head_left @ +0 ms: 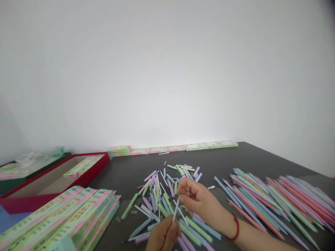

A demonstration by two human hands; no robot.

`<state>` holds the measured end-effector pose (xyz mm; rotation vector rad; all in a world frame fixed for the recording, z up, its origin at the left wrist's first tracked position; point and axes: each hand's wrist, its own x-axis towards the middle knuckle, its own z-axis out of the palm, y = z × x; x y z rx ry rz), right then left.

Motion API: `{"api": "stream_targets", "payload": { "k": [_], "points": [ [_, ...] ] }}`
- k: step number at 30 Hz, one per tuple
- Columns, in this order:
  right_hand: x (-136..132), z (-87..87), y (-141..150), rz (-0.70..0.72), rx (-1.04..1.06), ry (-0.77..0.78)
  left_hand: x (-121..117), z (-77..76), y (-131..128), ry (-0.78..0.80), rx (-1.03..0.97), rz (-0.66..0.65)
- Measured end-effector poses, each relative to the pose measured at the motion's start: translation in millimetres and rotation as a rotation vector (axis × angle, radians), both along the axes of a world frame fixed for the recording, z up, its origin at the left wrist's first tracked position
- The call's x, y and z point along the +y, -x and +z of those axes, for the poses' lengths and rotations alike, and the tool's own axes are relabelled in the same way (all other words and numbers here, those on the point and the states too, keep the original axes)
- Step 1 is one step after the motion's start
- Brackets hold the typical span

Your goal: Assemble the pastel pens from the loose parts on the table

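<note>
Between my two hands is a thin white rod (176,210), tilted. My left hand (163,234), low in the frame, pinches its lower end. My right hand (195,199), with a red cord at the wrist, has its fingers curled together at the rod's upper end; a small grey tip shows by the thumb, and exactly what those fingers grip is partly hidden. Under and around both hands lies a loose heap of pastel pen barrels (136,205) in green, blue and purple, mixed with more white rods (148,212).
Long pastel pencils (251,205) with pointed ends lie in a wide pile on the right. Stacked printed boxes (75,216) fill the near left, beside a red open box (98,170). Flat packs (211,144) line the wall along the dark table (209,160).
</note>
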<state>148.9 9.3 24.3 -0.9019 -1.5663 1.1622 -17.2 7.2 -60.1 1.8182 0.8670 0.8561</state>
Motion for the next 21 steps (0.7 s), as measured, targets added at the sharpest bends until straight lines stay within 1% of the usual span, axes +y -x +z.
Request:
{"api": "stream_targets", "payload": {
  "k": [2,4,5,6,7,9,10,13,15,17,19,21],
  "points": [
    [3.8,1.4,-4.6,0.07,0.045,0.025,-1.9,3.3,-1.0,-0.001,-0.035,0.022],
    [12.4,-0.9,-9.3,0.114,0.088,0.049,-4.9,6.8,-2.7,-0.005,-0.089,0.042],
    [18.3,-3.6,-10.2,0.124,0.063,0.055,-6.8,8.5,-3.7,-0.004,-0.12,0.044],
    [24.9,-7.1,-9.2,0.126,-0.032,0.036,-8.9,10.1,-4.9,-0.003,-0.149,0.038],
    [31.6,-11.5,-6.0,0.13,-0.183,-0.006,-11.0,11.5,-6.1,-0.005,-0.176,0.026],
    [44.1,-21.3,8.6,0.156,-0.566,-0.147,-15.2,13.7,-8.4,-0.008,-0.225,-0.001],
    [49.2,-26.2,19.6,0.181,-0.688,-0.212,-17.1,14.5,-9.3,-0.01,-0.244,-0.013],
    [59.8,-38.3,60.0,0.273,-0.834,-0.301,-21.2,16.0,-10.5,0.036,-0.264,-0.014],
    [64.1,-42.9,84.2,0.338,-0.892,-0.331,-21.7,16.5,-10.0,0.054,-0.244,0.004],
    [66.9,-45.1,98.9,0.352,-0.913,-0.341,-20.0,16.4,-9.1,0.04,-0.23,0.014],
    [68.4,-45.3,100.8,0.307,-0.895,-0.338,-16.8,15.6,-8.3,0.004,-0.219,0.014],
    [68.6,-43.1,89.3,0.203,-0.833,-0.33,-13.2,14.2,-7.9,-0.025,-0.215,0.014]
  ]
}}
